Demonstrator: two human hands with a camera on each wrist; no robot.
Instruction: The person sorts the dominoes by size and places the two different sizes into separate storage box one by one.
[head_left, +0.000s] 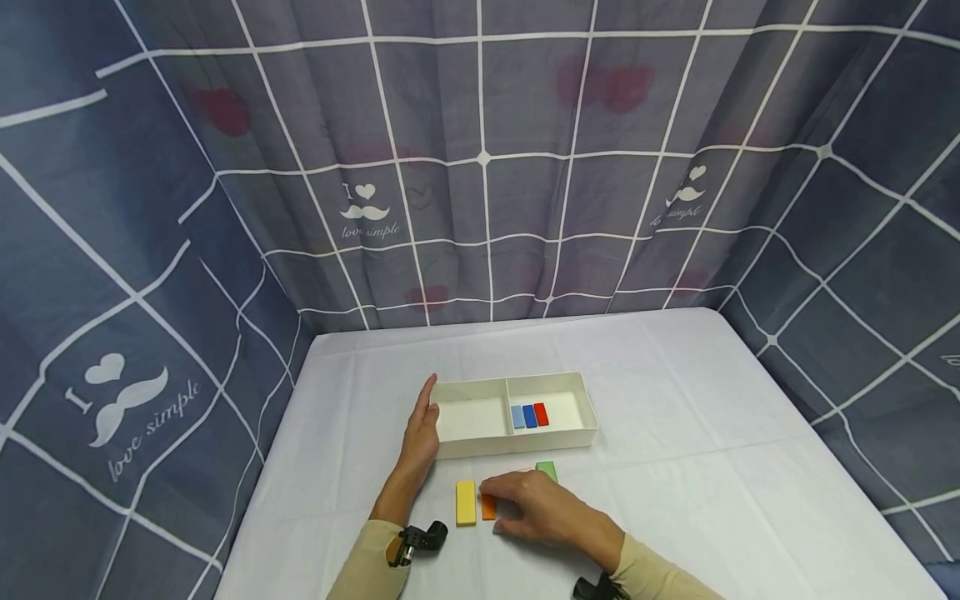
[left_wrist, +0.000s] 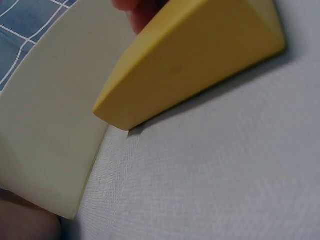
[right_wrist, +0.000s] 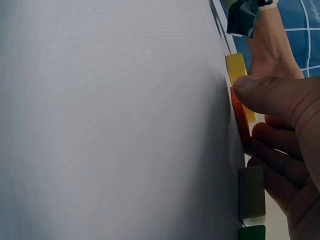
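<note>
A white cloth (head_left: 675, 400) covers the table, with dark checked curtains (head_left: 442, 100) rising behind it and on both sides. A cream box (head_left: 517, 444) sits near the middle, split in two by a divider (head_left: 509, 404). In its right compartment a light blue block (head_left: 517, 417), a dark blue block (head_left: 530, 416) and a red block (head_left: 542, 414) lie side by side. On the cloth in front of the box, a yellow block (head_left: 466, 503) lies just left of the orange block (head_left: 489, 507). To the right are a greyish block (right_wrist: 251, 192), mostly hidden by the right hand in the head view, and a green block (head_left: 547, 471).

The left hand (head_left: 423, 432) rests against the box's left end, fingers straight and pointing away from the person. The right hand (head_left: 540, 504) reaches in from the right, palm down, pinching the orange block between the thumb at its near end and the fingers at its far end. The two hands are apart.

The orange block is plain and oblong, flat on the cloth, its long side running toward the box; the hand covers part of it.
</note>
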